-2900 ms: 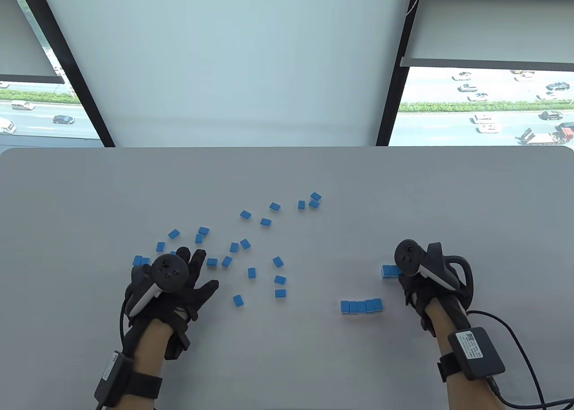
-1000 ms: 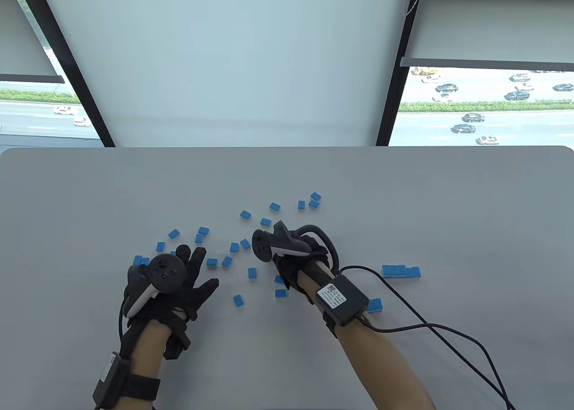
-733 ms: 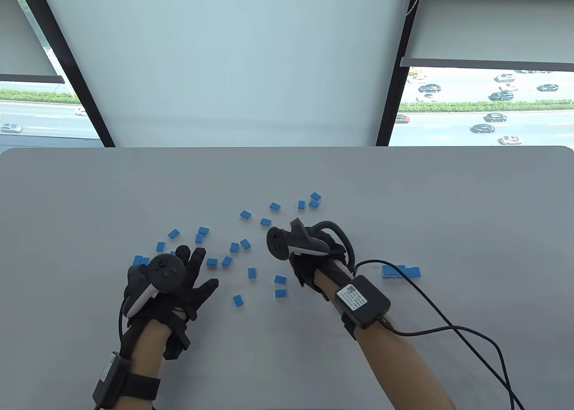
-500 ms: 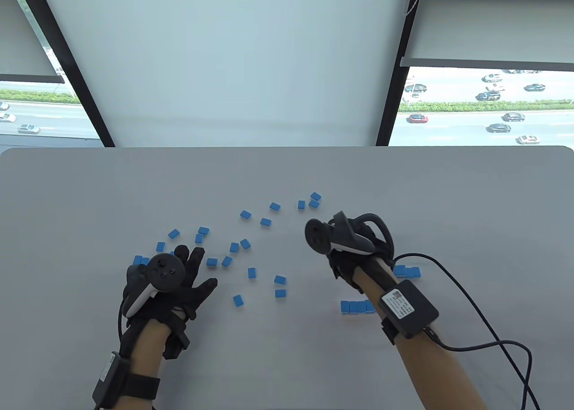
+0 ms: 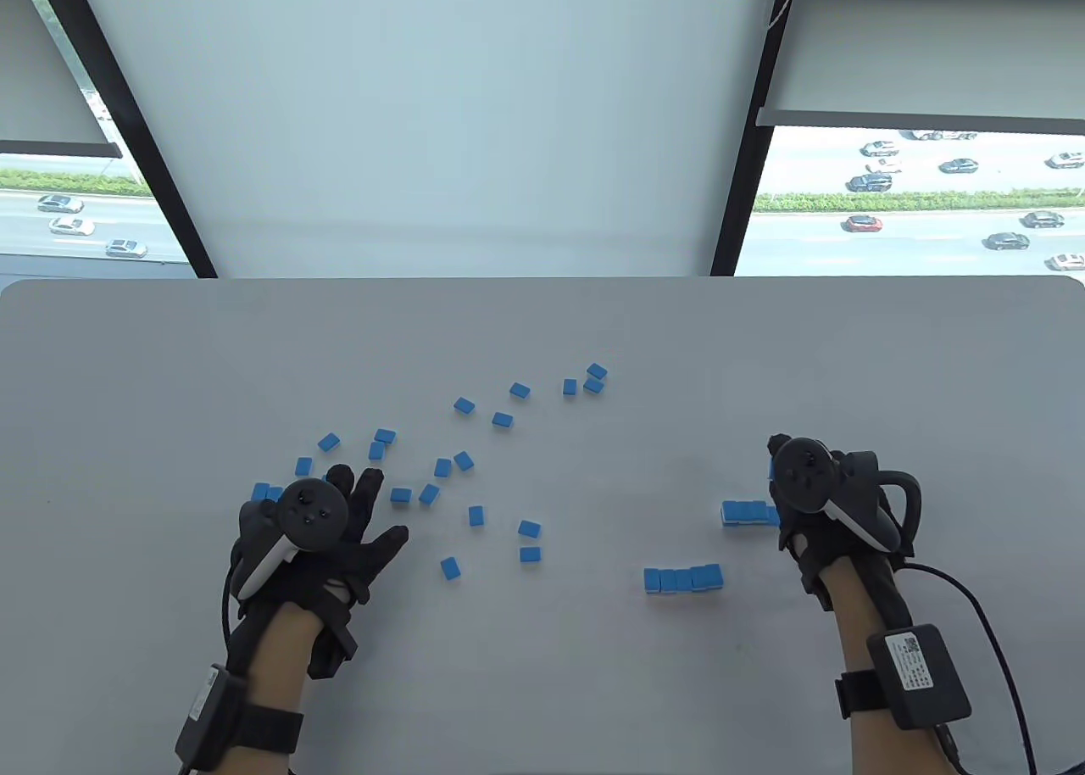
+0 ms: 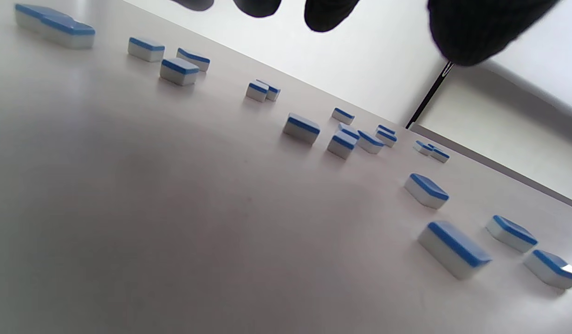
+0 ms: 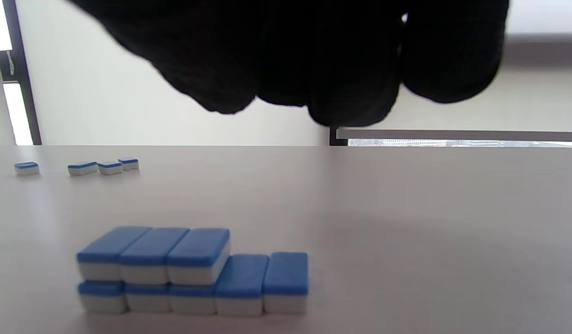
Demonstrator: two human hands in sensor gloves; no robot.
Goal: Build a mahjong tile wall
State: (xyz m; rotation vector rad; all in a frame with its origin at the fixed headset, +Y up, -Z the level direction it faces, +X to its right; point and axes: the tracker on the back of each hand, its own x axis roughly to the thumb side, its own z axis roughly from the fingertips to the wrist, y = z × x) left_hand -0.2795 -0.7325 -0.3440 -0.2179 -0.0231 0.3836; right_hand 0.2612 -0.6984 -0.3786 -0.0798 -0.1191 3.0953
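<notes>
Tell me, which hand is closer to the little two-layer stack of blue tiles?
Right. The right hand hovers right at the stack's end, while the left hand rests far across the table among loose tiles.

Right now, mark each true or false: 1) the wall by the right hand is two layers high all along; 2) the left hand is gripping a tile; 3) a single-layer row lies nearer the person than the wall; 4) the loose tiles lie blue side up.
1) False. The wall has five tiles below but only three on top; its two right-end tiles are uncovered.
2) False. The left hand lies flat with fingers spread, holding nothing.
3) True. The single-layer row sits nearer the person than the wall.
4) True. The loose tiles show blue tops over white undersides.
</notes>
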